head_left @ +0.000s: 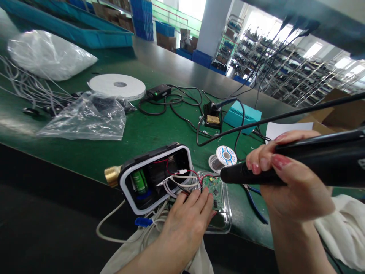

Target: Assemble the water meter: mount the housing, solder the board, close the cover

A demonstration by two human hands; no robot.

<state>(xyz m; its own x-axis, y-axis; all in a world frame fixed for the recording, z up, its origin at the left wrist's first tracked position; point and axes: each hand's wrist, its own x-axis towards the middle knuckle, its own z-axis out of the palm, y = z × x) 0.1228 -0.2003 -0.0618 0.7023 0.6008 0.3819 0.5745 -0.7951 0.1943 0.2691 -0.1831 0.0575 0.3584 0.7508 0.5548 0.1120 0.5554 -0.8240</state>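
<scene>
My right hand (288,171) is wrapped around a black electric screwdriver (319,160). Its tapered nose points left, close to red wires at the upper edge of a green circuit board (214,188); whether the tip touches is unclear. My left hand (189,213) holds the board with its fingers pressed on the lower left side, the thumb hidden. Beneath the board is a clear plastic cover (227,217). Left of it lies an opened black housing (155,179) with a pale gasket, a green battery (139,181) inside and a brass threaded fitting (112,176). Wires link housing and board.
Behind the board stands a solder wire spool (227,155); blue-handled pliers (256,205) lie to the right. Farther back are a soldering iron stand (212,118), a teal box (242,116), a power adapter (159,91), a white reel (118,85) and plastic bags (88,118). A black cable crosses above my right hand.
</scene>
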